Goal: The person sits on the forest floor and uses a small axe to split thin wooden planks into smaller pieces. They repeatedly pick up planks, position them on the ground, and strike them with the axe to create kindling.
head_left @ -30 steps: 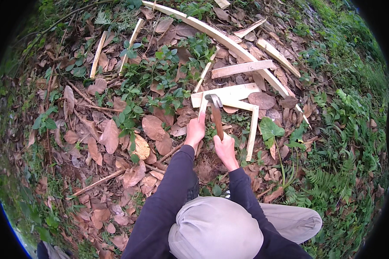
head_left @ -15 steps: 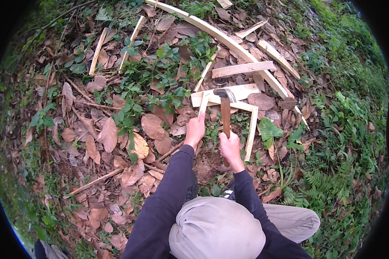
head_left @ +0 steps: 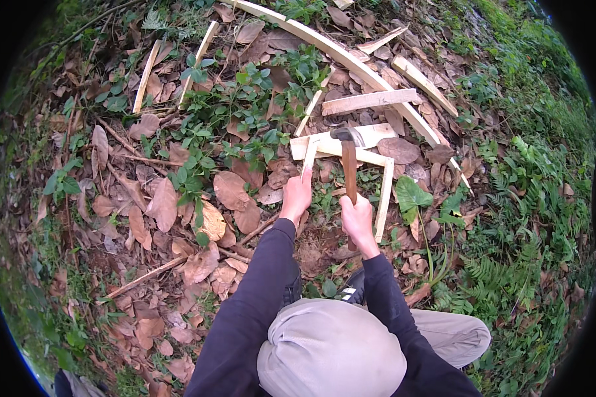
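My right hand is wrapped round the wooden handle of a hammer, whose dark metal head is raised above the pale strips. In my left hand is the near end of a short wooden strip. That strip's far end meets a crosswise strip, and a third strip runs back toward me from the other end, making a three-sided frame. Beneath the far side of the frame lies a wider flat board. Whether a nail sits at either corner is too small to tell.
Beyond the frame, a long pale batten runs diagonally, with a shorter plank across it. Another plank lies to the right, and two thin strips at far left. Dry leaves and green plants cover the ground.
The hammer and my right hand have shifted very slightly to the right. My left hand keeps its hold on the strip, and the whole view has moved a little.
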The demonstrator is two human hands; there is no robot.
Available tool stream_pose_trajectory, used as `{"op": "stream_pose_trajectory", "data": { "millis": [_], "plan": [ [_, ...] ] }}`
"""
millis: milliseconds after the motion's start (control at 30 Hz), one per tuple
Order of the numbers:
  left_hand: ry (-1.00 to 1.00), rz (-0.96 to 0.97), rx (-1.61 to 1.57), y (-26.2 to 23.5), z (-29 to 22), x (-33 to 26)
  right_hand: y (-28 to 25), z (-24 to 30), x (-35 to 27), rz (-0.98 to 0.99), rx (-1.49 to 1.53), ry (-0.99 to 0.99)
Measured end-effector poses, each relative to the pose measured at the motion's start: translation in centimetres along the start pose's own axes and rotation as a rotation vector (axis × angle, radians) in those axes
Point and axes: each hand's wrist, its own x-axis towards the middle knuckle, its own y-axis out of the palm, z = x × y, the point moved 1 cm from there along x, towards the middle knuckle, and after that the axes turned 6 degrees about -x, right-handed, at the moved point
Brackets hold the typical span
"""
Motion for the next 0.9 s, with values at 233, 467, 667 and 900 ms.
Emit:
{"op": "stream_pose_trajectory", "data": {
  "millis": [233, 467, 667, 900],
  "plan": [
    [0.023, -0.004, -0.047, -0.3, 0.5, -0.1, -1.3, 2.0, -0.4, 0.041, 0.360, 0.052],
    [-0.036, 0.005, -0.050, -0.7, 0.1, -0.2, 0.6, 1.5, -0.3, 0.115, 0.214, 0.006],
    [-0.112, 0.078, -0.071, -0.7, -0.4, -0.4, -0.1, 2.8, -2.2, -0.069, 0.658, -0.244],
    [0.020, 0.005, -0.055, -0.3, -0.4, 0.2, 0.8, 0.2, -0.2, -0.039, 0.136, -0.105]
  ]
}}
